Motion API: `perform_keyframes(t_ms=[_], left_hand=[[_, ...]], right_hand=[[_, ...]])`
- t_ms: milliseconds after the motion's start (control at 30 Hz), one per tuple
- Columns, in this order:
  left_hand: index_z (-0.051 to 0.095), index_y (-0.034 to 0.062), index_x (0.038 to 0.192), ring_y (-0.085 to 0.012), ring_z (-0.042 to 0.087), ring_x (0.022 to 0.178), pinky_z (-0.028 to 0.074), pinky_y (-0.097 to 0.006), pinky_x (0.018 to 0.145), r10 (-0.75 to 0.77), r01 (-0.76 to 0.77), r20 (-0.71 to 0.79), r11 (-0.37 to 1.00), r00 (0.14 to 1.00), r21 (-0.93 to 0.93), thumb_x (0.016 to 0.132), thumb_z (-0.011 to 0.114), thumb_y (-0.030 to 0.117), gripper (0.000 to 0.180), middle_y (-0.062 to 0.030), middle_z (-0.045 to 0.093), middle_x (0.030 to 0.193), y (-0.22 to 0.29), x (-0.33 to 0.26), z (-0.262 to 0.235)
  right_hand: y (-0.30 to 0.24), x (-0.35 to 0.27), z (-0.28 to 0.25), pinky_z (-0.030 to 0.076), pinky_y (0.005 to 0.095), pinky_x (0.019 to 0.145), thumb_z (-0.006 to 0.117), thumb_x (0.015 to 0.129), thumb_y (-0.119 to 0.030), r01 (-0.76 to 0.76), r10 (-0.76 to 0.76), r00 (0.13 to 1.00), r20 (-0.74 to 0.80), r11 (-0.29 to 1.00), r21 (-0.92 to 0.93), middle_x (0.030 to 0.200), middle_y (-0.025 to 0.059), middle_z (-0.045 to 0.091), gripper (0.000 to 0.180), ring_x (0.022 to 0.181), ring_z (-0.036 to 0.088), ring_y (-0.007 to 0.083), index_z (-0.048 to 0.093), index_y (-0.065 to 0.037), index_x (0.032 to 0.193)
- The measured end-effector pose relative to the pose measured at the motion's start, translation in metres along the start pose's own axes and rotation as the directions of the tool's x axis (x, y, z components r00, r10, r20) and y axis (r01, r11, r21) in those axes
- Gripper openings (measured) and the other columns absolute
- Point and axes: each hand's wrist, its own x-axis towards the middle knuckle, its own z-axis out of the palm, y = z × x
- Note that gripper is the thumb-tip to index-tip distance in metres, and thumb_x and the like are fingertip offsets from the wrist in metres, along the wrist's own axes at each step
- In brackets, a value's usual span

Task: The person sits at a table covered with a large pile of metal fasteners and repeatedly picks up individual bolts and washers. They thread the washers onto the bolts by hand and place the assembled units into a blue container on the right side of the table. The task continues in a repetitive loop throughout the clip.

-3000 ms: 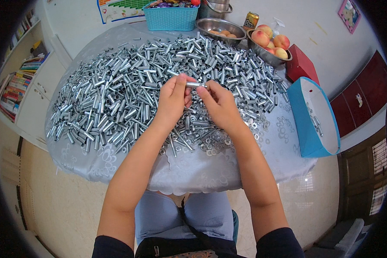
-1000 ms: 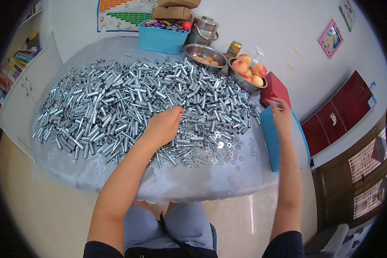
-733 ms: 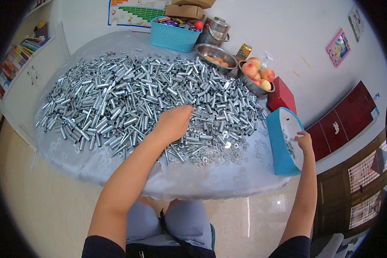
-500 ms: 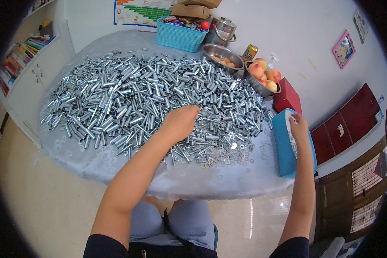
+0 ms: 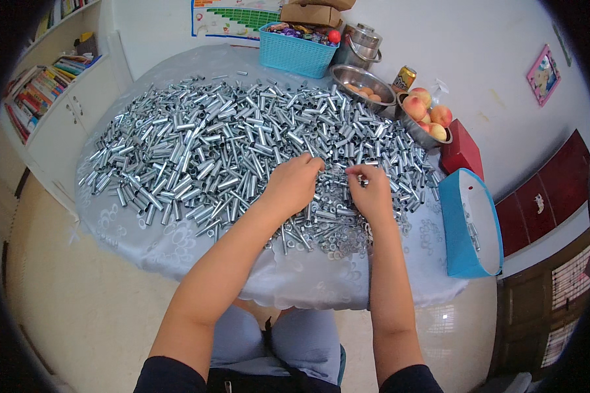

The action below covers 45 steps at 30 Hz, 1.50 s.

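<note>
Left hand [image 5: 294,186], palm out of sight

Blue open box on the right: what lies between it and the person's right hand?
In the head view, loose metal tubes and then a strip of grey tablecloth lie between the right hand and blue box.

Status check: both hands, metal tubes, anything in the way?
Left hand and right hand apart, over heaped metal tubes; grips unclear. Blue box at right, some metal pieces inside. Neither hand looks blocked.
</note>
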Motion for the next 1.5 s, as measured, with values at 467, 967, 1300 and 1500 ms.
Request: perform_keyframes(t_ms=[467,967,1300,1500], left_hand=[[0.057,0.0067,0.088,-0.0301,0.054,0.079,0.043,-0.038,0.069,-0.094,0.095,-0.119,0.995,0.988,0.005,0.079,0.048,0.004,0.013,-0.0112,0.056,0.082,-0.002,0.003,-0.001],[0.058,0.0054,0.095,-0.0268,0.055,0.088,0.042,-0.035,0.08,-0.051,0.051,-0.01,0.998,0.999,-0.022,0.074,0.052,-0.001,0.023,-0.0092,0.061,0.09,0.003,0.005,-0.006],[0.055,0.0017,0.101,-0.0176,0.059,0.081,0.047,-0.028,0.073,-0.142,0.232,0.203,0.812,0.969,-0.536,0.072,0.06,0.001,0.029,-0.0112,0.061,0.095,0.01,0.005,0.0],[0.054,0.0004,0.095,-0.0148,0.059,0.075,0.048,-0.025,0.067,-0.218,0.243,0.112,0.791,0.969,-0.562,0.072,0.061,0.001,0.024,-0.0084,0.06,0.086,0.011,0.007,0.001]], right_hand=[[-0.009,-0.015,0.005,0.037,0.0362,0.077,0.06,0.067,-0.005,0.096,-0.089,0.989,0.117,0.993,-0.061,0.08,0.0056,0.06,0.015,0.082,0.051,0.0247,0.062,-0.007,0.082],[-0.015,-0.011,0.005,0.046,0.0251,0.066,0.058,0.072,0.003,-0.1,0.035,0.988,0.151,0.891,0.442,0.08,0.0074,0.058,0.022,0.071,0.056,0.0132,0.058,-0.001,0.093],[-0.015,-0.006,0.004,0.046,0.0206,0.07,0.053,0.077,0.005,-0.345,0.174,0.938,0.301,0.556,0.756,0.093,0.0102,0.055,0.026,0.081,0.058,0.0126,0.05,0.005,0.103],[-0.013,-0.005,0.003,0.047,0.0225,0.073,0.055,0.077,0.003,-0.397,0.21,0.918,0.337,0.48,0.782,0.094,0.0133,0.057,0.026,0.084,0.058,0.0155,0.05,0.005,0.103]])
